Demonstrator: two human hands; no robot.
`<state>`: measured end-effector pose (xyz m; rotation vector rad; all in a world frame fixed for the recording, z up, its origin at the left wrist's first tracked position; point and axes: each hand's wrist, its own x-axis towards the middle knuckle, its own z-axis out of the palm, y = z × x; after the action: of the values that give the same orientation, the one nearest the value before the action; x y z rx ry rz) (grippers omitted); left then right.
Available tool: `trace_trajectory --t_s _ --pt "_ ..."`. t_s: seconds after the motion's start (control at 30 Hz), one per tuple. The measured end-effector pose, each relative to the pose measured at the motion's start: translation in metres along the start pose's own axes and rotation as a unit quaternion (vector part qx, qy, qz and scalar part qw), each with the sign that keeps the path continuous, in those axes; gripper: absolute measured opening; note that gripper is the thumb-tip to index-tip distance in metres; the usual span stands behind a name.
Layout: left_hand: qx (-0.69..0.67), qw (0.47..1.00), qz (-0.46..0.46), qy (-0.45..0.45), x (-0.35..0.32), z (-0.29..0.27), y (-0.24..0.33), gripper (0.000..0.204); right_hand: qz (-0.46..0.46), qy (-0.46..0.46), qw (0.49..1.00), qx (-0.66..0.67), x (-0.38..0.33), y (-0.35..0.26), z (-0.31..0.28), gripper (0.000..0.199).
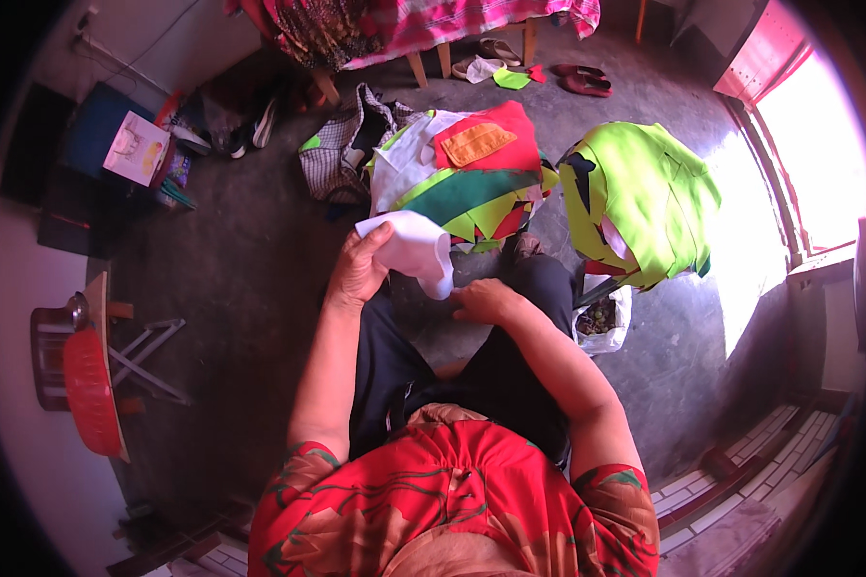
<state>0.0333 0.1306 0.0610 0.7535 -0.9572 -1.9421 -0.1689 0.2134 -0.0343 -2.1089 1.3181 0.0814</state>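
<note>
A white piece of cloth hangs in front of me above my knees. My left hand pinches its left edge, thumb on top. Its lower right corner curls down toward my right hand, whose fingers are curled and come right up to that corner. Whether they grip the cloth or some small thing is hidden. Just beyond my hands stands a heap of cloth pieces in white, red, green and lime, with an orange piece on top. A second, mostly lime-green heap rises to its right.
A white plastic bag with dark contents sits beside my right leg. Checked cloth lies left of the heaps. Shoes and scraps lie near a covered bed. A small table with a red top stands left; a bright doorway is right.
</note>
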Motion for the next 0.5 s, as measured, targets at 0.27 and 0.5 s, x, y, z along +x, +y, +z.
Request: trace_trajectory --t_s 0.27,0.5 --pt "0.001 0.992 0.051 -0.115 0.049 0.107 0.056 0.032 -0.009 0.002 1.000 0.006 0.003 -0.001 -0.001 0.038" --pt "0.095 0.982 0.078 -0.141 0.066 0.114 0.070 0.033 0.018 0.018 1.000 0.006 0.001 0.009 0.001 0.039"
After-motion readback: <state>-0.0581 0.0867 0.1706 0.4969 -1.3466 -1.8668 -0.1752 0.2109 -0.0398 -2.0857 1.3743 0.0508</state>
